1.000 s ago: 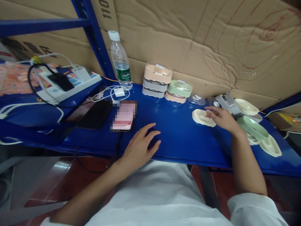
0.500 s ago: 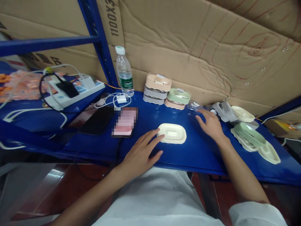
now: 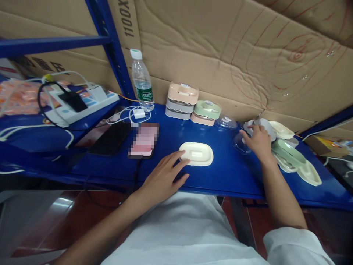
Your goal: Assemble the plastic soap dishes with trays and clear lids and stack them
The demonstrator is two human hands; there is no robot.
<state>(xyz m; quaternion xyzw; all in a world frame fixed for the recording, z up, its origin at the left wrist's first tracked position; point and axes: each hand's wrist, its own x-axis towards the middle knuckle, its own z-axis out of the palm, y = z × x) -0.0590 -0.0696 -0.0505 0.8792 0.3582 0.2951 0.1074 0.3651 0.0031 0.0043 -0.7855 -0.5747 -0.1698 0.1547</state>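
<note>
My left hand [image 3: 165,171] is open, with its fingertips at the left edge of a cream oval tray [image 3: 202,162] lying flat on the blue table. My right hand [image 3: 259,143] reaches over the parts on the right, thumb apart from the fingers. Its fingertips are at a grey oval ring-like piece [image 3: 266,125]; a firm grip on it does not show. A clear plastic lid [image 3: 239,145] lies beside the thumb, and another clear lid [image 3: 226,122] is farther back. To the right are a green oval ring [image 3: 292,154] and cream trays [image 3: 310,173].
Assembled oval boxes stand stacked at the back: a peach-topped stack [image 3: 182,94] and a green-topped one [image 3: 207,109]. A water bottle [image 3: 143,84], a white charger [image 3: 139,113], phones [image 3: 110,138] and a power strip [image 3: 79,106] are on the left. Cardboard [image 3: 193,44] lines the back.
My right hand has moved right from near the clear lids to the grey piece, which has changed its tilt. My left hand stays at the cream tray. The view has shifted slightly.
</note>
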